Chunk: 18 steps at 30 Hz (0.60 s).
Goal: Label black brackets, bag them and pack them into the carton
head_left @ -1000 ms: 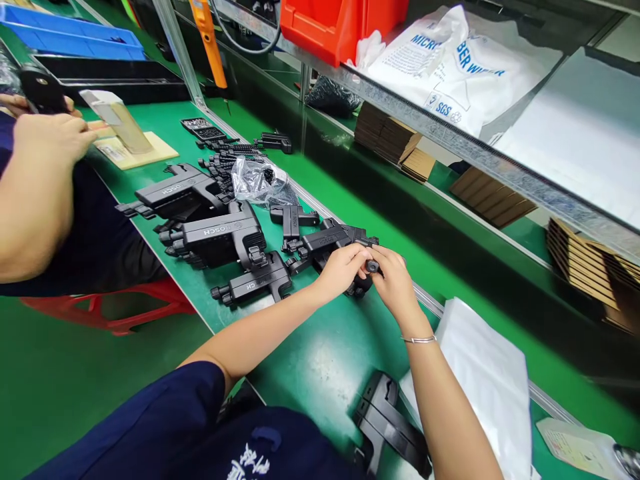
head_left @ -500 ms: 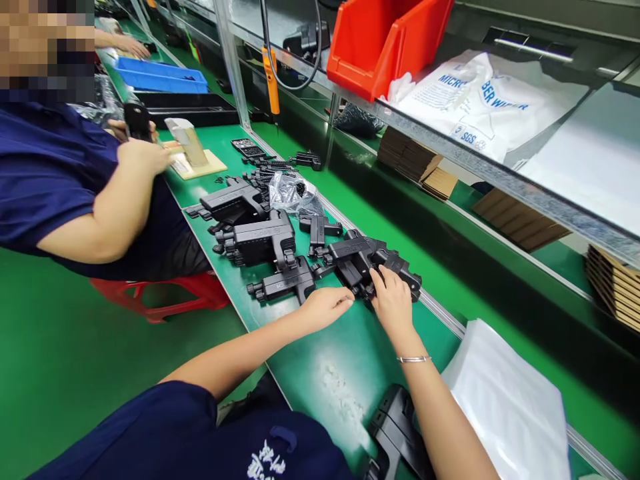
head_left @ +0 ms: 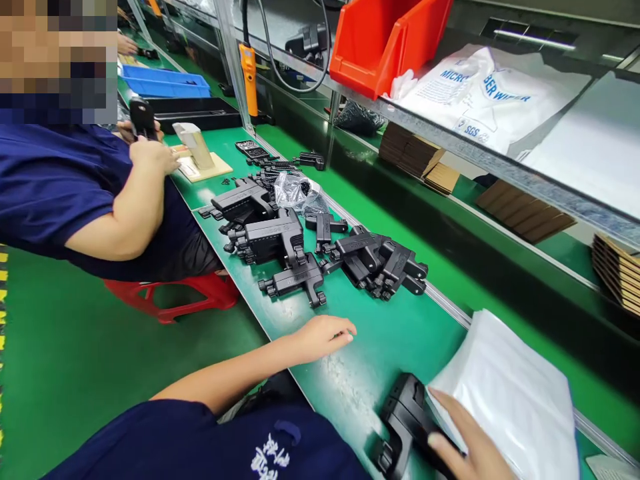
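Observation:
My left hand [head_left: 320, 335] rests on the green bench [head_left: 350, 380] with fingers loosely curled and nothing in it. My right hand [head_left: 467, 443] lies at the lower right, fingers stretched over a black plastic tool housing [head_left: 405, 420] and against the edge of a stack of white bags [head_left: 505, 393]. Beyond my hands sits the black housing [head_left: 383, 263] I handled, lying free on the bench among several similar black housings [head_left: 270, 237].
A co-worker in a dark blue shirt [head_left: 50, 180] sits at left on a red stool [head_left: 170, 297], holding a black part [head_left: 143, 119]. A clear bag of small parts [head_left: 297, 192], a red bin [head_left: 385, 40], an orange screwdriver [head_left: 249, 70] and cardboard stacks [head_left: 525, 217] lie beyond.
Both hands left the black housing in the middle. My right hand moved back to the near housing beside the white bags; my left hand drew back onto the bench.

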Tool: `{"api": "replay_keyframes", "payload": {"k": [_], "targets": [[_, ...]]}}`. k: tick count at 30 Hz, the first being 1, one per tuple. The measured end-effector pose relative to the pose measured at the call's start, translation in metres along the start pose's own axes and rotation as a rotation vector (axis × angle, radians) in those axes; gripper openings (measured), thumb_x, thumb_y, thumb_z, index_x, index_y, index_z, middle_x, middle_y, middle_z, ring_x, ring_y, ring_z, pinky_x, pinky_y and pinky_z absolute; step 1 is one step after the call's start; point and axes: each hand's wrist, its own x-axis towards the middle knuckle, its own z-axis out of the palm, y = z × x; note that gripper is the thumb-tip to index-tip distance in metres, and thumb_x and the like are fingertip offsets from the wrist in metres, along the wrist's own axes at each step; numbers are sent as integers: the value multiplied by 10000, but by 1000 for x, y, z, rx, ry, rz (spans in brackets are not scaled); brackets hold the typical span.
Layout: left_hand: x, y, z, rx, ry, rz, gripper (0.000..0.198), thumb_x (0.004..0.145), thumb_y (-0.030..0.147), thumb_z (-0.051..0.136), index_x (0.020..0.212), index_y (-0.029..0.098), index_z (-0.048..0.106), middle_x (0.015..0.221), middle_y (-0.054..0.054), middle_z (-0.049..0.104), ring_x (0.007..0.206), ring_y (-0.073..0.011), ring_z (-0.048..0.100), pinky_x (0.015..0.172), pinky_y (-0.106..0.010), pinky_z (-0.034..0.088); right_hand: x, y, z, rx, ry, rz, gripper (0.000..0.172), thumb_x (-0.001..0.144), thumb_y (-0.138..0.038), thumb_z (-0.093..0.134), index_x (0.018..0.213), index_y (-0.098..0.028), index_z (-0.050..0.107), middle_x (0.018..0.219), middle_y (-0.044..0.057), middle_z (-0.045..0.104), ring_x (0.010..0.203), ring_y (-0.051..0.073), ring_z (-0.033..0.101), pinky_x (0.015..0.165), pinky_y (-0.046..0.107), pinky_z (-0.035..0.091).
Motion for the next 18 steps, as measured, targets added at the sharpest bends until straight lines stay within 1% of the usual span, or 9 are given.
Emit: {"api": "replay_keyframes", "payload": {"k": [2, 4, 7, 9, 10, 12, 13, 15, 18], "targets": [[1, 5, 15, -68, -74, 26, 226, 858, 246, 523, 966, 251, 723, 819, -22, 749, 723, -215, 688, 651, -299, 499, -39, -7, 19, -63, 56, -24, 655, 879, -469, 563, 1454, -223, 370, 1363, 142, 580, 1160, 328, 627, 837, 416, 609], [6, 15, 35, -114, -149, 46, 228, 837, 233, 552, 982, 274, 723, 843, -13, 755, 739, -214, 692, 649, -294, 508, -55, -20, 38, -90, 109, 46, 671, 902, -469, 525, 1479, -200, 311, 1344, 166, 588, 1151, 334, 632, 815, 430, 615], [14, 33, 65, -129, -220, 85, 278, 786, 228, 621, 1036, 311, 712, 918, -4, 756, 758, -215, 687, 664, -298, 518, -53, -36, 55, -54, 156, 210, 554, 953, -470, 440, 1443, -231, 341, 1165, 125, 689, 1003, 287, 706, 742, 396, 630], [20, 43, 78, -80, -209, 135, 290, 765, 230, 658, 1036, 319, 713, 917, 0, 752, 752, -217, 682, 657, -299, 519, -49, -41, 58, -31, 165, 266, 516, 954, -500, 423, 1401, -244, 388, 1095, 106, 704, 946, 280, 720, 705, 389, 629], [24, 46, 80, -41, -183, 158, 272, 764, 229, 665, 1017, 315, 719, 901, 2, 748, 752, -218, 681, 657, -298, 519, -48, -42, 58, -27, 163, 277, 510, 953, -510, 419, 1387, -243, 402, 1084, 105, 703, 936, 280, 721, 695, 387, 628], [33, 46, 70, 34, -114, 175, 217, 788, 228, 639, 977, 293, 723, 895, -5, 734, 801, -225, 681, 702, -304, 527, -49, -42, 57, -27, 157, 283, 506, 956, -520, 402, 1374, -234, 414, 1071, 107, 700, 925, 279, 719, 686, 387, 623], [39, 44, 59, 65, -60, 168, 205, 811, 230, 608, 978, 282, 717, 931, -15, 725, 864, -233, 677, 764, -316, 530, -50, -42, 57, -30, 159, 282, 507, 960, -524, 388, 1370, -228, 417, 1059, 107, 700, 916, 277, 719, 685, 388, 620], [54, 33, 27, 107, 101, 128, 239, 863, 227, 524, 1040, 256, 683, 1068, -47, 689, 1045, -251, 628, 935, -371, 492, -53, -42, 56, -37, 153, 293, 506, 964, -530, 368, 1363, -223, 423, 1037, 101, 701, 891, 269, 720, 663, 377, 615], [76, 8, -29, 189, 561, 30, 319, 890, 162, 439, 1157, 208, 608, 1259, -104, 595, 1242, -255, 503, 1108, -454, 362, -55, -45, 55, -51, 140, 339, 501, 966, -539, 349, 1348, -227, 436, 1014, 85, 704, 852, 251, 722, 609, 343, 602]]}}
